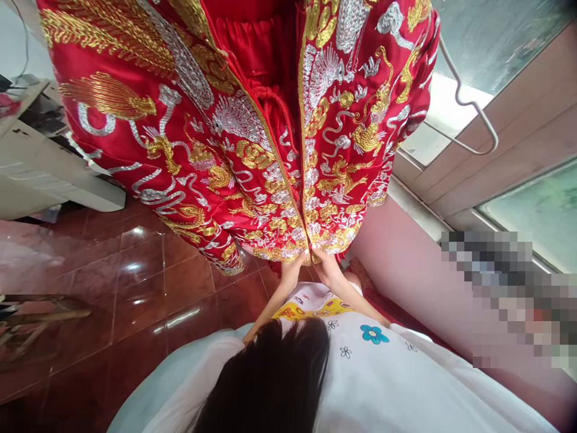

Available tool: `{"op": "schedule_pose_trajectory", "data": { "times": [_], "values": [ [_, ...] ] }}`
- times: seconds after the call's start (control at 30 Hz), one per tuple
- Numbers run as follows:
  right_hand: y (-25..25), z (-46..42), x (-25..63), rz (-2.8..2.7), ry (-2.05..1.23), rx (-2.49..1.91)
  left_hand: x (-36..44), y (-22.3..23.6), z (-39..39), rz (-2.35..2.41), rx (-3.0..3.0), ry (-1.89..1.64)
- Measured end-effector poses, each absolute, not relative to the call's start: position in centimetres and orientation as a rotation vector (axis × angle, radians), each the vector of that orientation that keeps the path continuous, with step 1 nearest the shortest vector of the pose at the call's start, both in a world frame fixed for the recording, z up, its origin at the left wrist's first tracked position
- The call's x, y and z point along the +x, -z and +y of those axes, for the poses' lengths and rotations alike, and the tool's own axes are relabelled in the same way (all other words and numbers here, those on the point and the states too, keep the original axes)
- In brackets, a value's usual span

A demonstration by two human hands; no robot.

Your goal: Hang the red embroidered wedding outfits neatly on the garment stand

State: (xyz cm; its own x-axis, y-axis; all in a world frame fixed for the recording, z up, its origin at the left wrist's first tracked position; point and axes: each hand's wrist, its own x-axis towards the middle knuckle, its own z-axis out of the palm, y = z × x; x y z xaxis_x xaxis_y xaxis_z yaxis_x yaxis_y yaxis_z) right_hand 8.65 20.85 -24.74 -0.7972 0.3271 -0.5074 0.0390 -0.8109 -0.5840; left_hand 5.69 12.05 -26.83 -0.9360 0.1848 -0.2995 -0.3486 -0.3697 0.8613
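Note:
A red satin jacket with dense gold and silver embroidery hangs upright in front of me, its front edges parted at the top and meeting at the hem. My left hand pinches the bottom corner of the left front edge. Right beside it, my right hand grips the matching corner of the other edge. The two hands are close together, and their fingertips are partly hidden by the cloth. Inside the opening shows a gathered red skirt with a red cord hanging down.
Sleeves hang at both sides of the jacket. A metal hook-shaped handle juts from the door at right. White furniture stands at left on the glossy red tiled floor. A wooden stool is at lower left.

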Motion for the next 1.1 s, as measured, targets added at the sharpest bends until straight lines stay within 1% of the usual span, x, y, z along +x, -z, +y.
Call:
{"op": "schedule_pose_trajectory", "data": {
  "times": [0.23, 0.47, 0.67, 0.9, 1.1],
  "values": [
    [25.4, 21.7, 9.6, -0.954, -2.684, -0.965, 4.6, 26.1, 11.2, 1.466, -0.360, -2.086],
    [24.8, 21.5, 9.4, -0.966, -2.689, -0.860, 5.0, 26.1, 11.4, 1.229, -0.432, -2.032],
    [25.4, 21.7, 9.2, -0.958, -2.707, -0.949, 5.0, 26.1, 11.0, 1.032, -0.529, -1.963],
    [25.1, 21.3, 9.5, -0.932, -2.700, -0.953, 4.7, 26.3, 11.4, 0.991, -0.582, -2.028],
    [24.4, 21.1, 9.8, -0.893, -2.646, -0.996, 6.0, 25.7, 12.8, 0.995, -0.528, -2.200]
  ]
}}
